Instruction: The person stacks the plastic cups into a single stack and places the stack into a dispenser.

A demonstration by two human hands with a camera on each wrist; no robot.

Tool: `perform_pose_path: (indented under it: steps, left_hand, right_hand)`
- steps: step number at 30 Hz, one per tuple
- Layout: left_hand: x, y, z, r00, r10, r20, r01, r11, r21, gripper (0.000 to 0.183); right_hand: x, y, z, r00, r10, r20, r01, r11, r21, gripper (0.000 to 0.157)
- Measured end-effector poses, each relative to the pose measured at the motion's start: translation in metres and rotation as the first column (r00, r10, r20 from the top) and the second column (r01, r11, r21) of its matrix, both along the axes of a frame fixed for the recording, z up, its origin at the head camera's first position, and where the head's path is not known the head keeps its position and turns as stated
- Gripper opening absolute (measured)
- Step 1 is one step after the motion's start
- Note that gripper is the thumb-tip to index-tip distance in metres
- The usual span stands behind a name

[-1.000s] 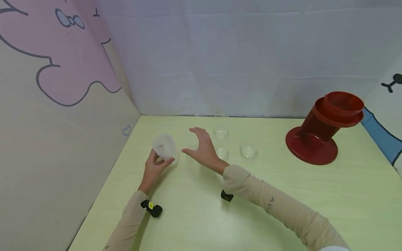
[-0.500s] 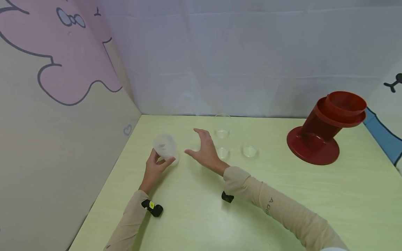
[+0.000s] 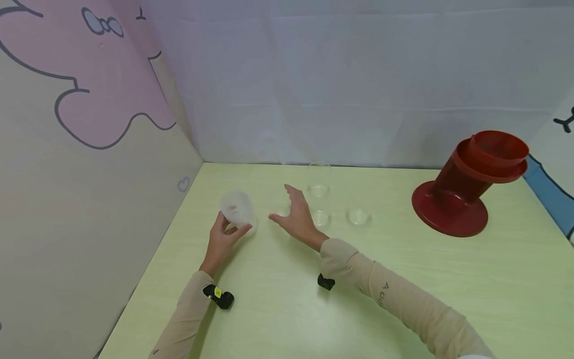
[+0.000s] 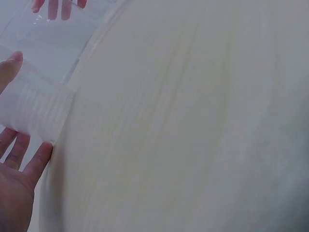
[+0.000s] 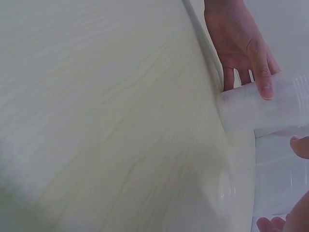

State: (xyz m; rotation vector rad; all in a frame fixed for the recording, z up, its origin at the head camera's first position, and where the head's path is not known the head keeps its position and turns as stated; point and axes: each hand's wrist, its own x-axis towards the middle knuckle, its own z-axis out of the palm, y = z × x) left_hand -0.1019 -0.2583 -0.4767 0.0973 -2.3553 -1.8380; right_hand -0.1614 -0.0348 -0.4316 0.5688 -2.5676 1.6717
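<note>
The left hand [image 3: 220, 244] gripped a translucent cup stack [image 3: 236, 207], upright on the counter [image 3: 269, 299]. The right hand [image 3: 299, 222] arched widely about a clear cup [image 5: 280, 174]; whether it pressed the sides, I could not tell. More clear cups [image 3: 358, 216] stood beyond, a red container [image 3: 459, 184] farther right. Unstacking seemed in hand; the next move probably called for a light, level placement.

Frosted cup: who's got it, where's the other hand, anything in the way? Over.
Left hand gripping frosted cup. Right hand around a clear cup. More clear cups close by, right side; red stand well apart.
</note>
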Motion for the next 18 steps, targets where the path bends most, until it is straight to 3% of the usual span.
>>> perform_pose_path:
  steps: [6,18]
  left_hand:
    - [0.007,0.008,0.018,1.000,-0.017,-0.004,0.017,1.000,-0.017,0.071]
    - [0.007,0.008,0.018,1.000,-0.015,-0.003,0.015,0.999,-0.029,0.072]
  right_hand:
    - [-0.002,0.001,-0.008,0.999,-0.007,0.032,0.008,0.999,-0.033,0.084]
    - [-0.005,0.000,-0.022,0.997,-0.033,0.069,0.037,0.998,-0.057,0.083]
